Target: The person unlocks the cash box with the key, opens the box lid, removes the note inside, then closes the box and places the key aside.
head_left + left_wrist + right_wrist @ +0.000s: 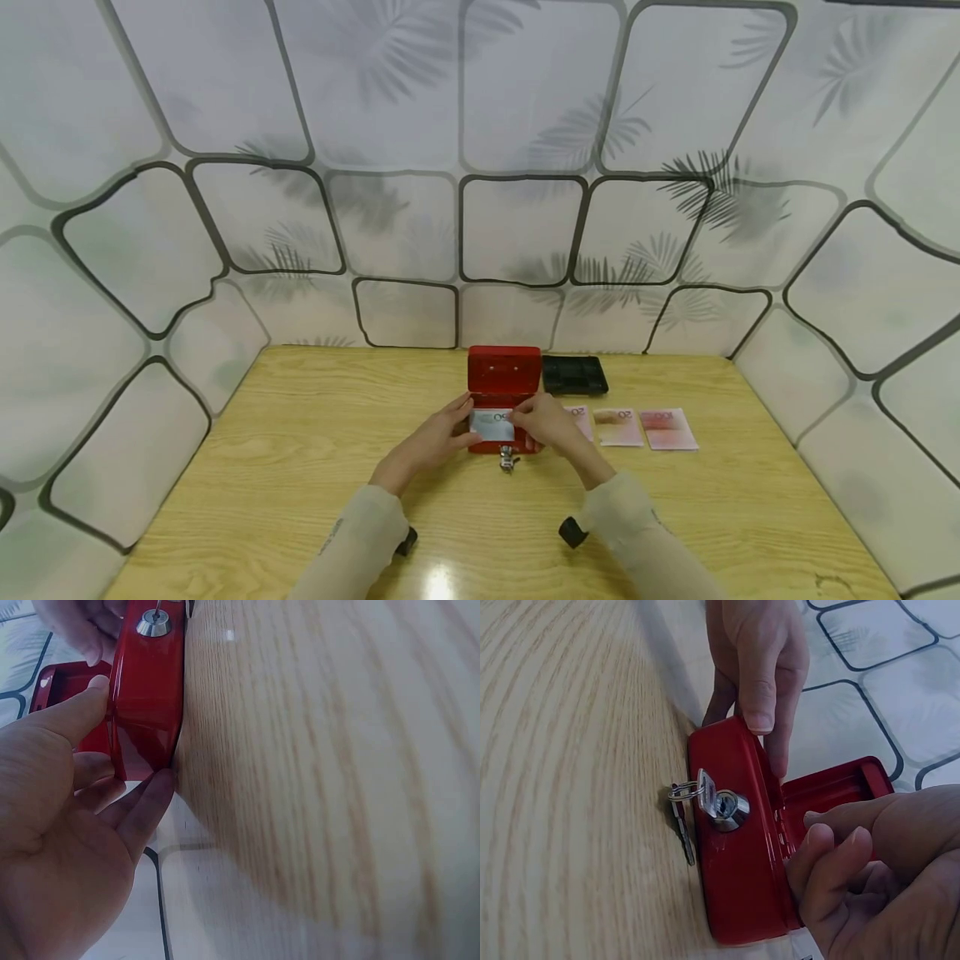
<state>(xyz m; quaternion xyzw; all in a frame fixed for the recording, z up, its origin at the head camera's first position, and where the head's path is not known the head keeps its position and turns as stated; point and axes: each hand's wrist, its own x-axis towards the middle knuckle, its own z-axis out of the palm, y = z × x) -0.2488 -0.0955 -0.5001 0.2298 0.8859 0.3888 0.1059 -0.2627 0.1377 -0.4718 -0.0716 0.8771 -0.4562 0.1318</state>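
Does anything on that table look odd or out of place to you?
Nothing looks spilled or damaged. One mild oddity: the black compartment tray sits outside the open red cash box, though it might be its insert.

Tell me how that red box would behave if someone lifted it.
The red box looks like painted metal, so it would probably feel stiff, its glossy surface perhaps slippery. Its lid stands open, so it might swing. The keys at its lock would likely dangle.
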